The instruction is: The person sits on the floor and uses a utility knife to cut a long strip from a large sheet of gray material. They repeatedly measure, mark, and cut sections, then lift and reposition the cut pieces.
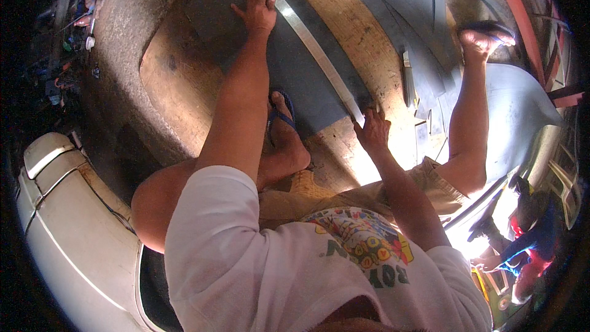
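Near the right edge of the dark sheet (292, 77), a smooth metal strip (306, 38) is gleaming — glossy, while the sheet is looking matt — and the wooden board (351, 11) beneath is looking worn.

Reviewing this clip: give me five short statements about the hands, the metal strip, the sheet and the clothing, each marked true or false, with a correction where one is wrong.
1. The right hand is at the end of the metal strip nearest the person. True.
2. The left hand grips a hammer. False: it holds no tool and is spread on the dark sheet, beside the strip.
3. The metal strip lies over the dark sheet. True.
4. The person's shirt is plain black. False: it is white, with a coloured print on the front.
5. A brown surface shows on both sides of the dark sheet. True.
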### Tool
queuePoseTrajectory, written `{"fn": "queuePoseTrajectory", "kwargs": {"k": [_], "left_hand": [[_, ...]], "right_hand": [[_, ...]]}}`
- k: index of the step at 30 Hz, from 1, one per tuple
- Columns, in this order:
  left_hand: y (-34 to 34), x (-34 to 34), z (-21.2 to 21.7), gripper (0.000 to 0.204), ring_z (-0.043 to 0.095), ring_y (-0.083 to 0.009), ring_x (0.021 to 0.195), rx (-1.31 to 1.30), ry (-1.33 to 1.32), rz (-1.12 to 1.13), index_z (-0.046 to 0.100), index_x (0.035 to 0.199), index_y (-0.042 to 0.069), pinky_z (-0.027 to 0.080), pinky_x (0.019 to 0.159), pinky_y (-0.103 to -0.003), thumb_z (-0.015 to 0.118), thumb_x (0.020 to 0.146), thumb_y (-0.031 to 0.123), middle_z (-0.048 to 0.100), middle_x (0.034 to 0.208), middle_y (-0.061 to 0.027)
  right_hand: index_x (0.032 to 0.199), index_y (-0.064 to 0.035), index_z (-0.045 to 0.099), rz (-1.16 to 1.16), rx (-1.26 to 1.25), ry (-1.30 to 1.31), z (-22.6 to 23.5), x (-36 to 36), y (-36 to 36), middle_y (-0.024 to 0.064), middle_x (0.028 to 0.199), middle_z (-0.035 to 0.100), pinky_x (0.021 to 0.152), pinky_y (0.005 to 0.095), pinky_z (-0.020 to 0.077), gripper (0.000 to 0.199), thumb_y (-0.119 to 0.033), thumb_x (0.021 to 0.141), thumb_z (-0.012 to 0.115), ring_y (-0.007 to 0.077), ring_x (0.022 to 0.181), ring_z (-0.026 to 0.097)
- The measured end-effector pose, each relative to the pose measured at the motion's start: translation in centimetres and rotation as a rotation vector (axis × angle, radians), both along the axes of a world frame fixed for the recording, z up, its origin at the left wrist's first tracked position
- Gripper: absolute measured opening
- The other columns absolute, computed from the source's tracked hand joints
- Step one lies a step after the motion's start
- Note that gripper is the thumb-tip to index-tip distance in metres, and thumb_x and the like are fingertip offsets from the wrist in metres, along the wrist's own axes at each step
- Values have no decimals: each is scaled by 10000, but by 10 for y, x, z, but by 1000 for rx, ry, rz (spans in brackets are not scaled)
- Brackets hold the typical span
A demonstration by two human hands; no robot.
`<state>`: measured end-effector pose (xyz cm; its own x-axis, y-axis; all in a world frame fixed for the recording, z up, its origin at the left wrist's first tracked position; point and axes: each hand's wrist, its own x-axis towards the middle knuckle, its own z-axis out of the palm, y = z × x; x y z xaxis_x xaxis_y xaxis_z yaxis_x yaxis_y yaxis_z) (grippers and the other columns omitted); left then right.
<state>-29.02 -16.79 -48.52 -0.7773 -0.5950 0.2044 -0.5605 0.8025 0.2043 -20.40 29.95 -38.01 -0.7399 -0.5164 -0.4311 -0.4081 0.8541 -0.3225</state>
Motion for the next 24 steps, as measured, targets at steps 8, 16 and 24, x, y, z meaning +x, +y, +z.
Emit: {"fn": "queuePoseTrajectory", "kwargs": {"k": [8, 16, 24], "left_hand": [[-4, 0, -6, 540, 217, -211, 1558, 14, 17, -1, 404, 1539, 235, 51, 1145, -809, 381, 1066, 496, 333, 1645, 11], [-7, 1, -23, 593, 255, -245, 1547, 19, 155, -35, 410, 1545, 233, 23, 1124, -823, 345, 1051, 554, 363, 1635, -7], [-34, 10, -47, 566, 279, -235, 1536, 65, 281, -97, 432, 1529, 225, 76, 1110, -845, 352, 1063, 536, 353, 1633, -1]], "right_hand": [[1265, -10, 578, -16, 5, -26, -4, 0, 0, 191, 1220, 637, 900, 559, 453, 593, -252, 779, 817, 380, 1174, 574], [1219, -66, 621, -26, -2, 42, 2, 3, -3, 142, 1172, 677, 906, 515, 441, 474, -280, 835, 799, 347, 1182, 586], [1378, -43, 544, -48, -35, -114, -2, -2, -1, 213, 1424, 544, 945, 591, 440, 659, -264, 813, 800, 391, 1324, 498]]}}
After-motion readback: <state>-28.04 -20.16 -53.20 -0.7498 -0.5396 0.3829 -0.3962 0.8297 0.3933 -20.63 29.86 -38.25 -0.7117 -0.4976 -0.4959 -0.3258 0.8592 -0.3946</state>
